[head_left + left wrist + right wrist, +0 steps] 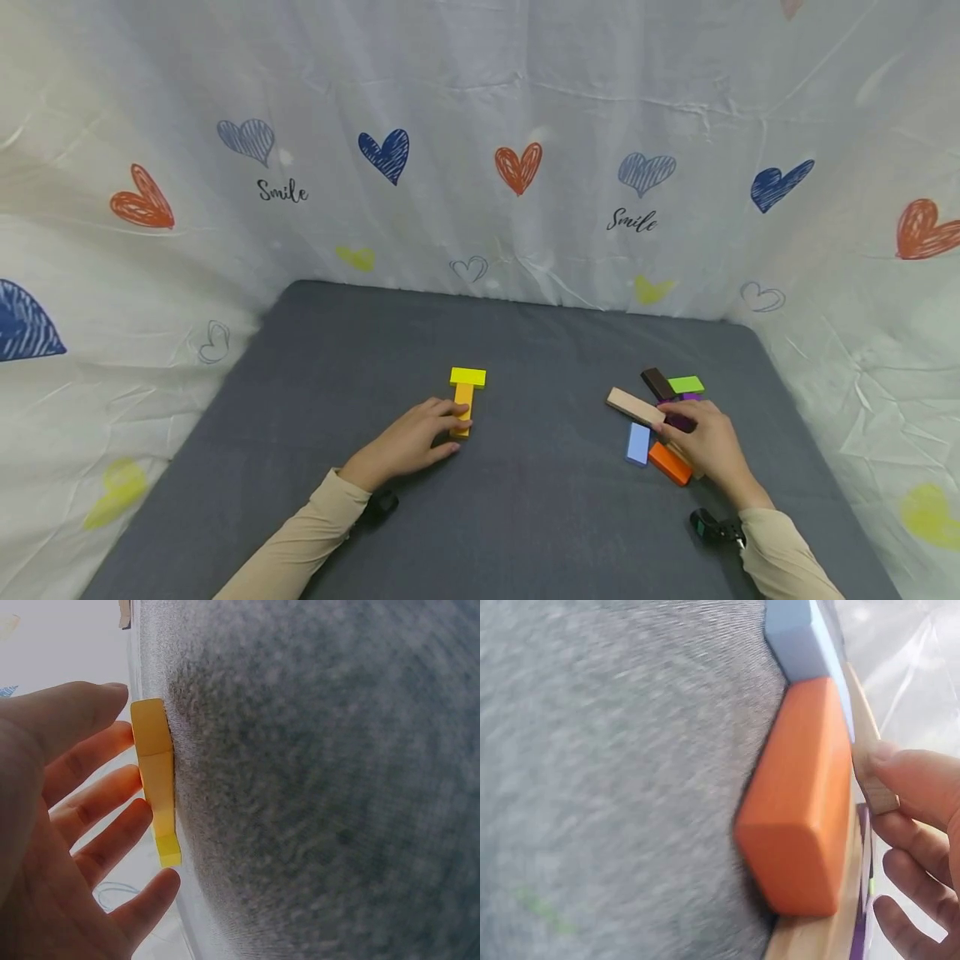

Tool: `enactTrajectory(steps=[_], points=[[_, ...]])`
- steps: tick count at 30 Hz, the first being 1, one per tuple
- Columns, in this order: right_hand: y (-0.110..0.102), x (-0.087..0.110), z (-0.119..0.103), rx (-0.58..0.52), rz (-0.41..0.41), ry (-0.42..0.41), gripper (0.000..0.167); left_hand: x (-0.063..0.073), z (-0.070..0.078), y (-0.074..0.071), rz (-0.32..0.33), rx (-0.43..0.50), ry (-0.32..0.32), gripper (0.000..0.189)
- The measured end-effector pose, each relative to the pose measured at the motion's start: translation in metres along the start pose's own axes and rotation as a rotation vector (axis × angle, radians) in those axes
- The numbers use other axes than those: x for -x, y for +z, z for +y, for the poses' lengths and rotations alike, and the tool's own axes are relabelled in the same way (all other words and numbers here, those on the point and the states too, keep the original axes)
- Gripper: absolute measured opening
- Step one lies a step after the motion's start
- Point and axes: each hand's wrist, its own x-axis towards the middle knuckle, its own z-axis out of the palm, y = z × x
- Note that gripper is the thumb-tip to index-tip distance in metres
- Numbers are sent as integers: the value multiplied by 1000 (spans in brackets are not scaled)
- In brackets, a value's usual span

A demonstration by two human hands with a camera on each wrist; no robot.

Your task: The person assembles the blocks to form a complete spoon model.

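Note:
On the dark cloth, a yellow block (468, 377) lies crosswise against the far end of a yellow-orange block (464, 397), forming a T. My left hand (416, 437) is beside the yellow-orange block, fingers spread and loosely bent, fingertips right at its side; in the left wrist view the thumb stands apart from it. At the right, my right hand (708, 437) pinches one end of a plain wooden block (630, 404) between thumb and fingers. That block is raised over a loose group of blocks. Nearest beneath it are a light blue block (638, 443) and an orange block (795, 787).
Around the right hand lie a dark brown block (657, 383), a green block (686, 384), purple pieces and another plain wooden one, partly hidden by the hand. A grey cloth (540, 500) covers the table. A white curtain with printed hearts (519, 169) stands behind it and at both sides.

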Motion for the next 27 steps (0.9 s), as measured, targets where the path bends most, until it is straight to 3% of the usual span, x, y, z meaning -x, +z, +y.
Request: enactTrajectory(steps=[10, 17, 27], points=[[5, -28, -25, -59, -10, -59, 26, -1, 1, 1, 0, -8, -8, 41], [22, -54, -59, -139, -41, -50, 27, -1, 1, 0, 5, 1, 1, 40], [52, -89, -114, -223, -87, -102, 29, -1, 0, 1, 5, 5, 0, 40]])
